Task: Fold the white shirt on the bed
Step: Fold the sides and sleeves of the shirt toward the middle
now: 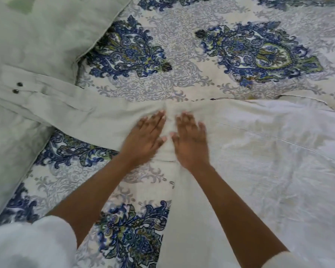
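Observation:
The white shirt (269,163) lies spread over the right half of the bed. Its long sleeve (81,111) stretches out to the left and ends in a cuff with two dark buttons (17,88). My left hand (145,138) rests flat on the sleeve near the armpit, fingers straight. My right hand (190,140) lies flat beside it on the shirt's shoulder area, fingers spread. A small bunch of cloth sits between the two hands. Both hands are blurred by motion.
The bed is covered by a cream bedspread (182,60) with blue and green paisley motifs. A pale green pillow (37,41) lies at the upper left, with the cuff resting against it. White sleeves of my own top show at the bottom corners.

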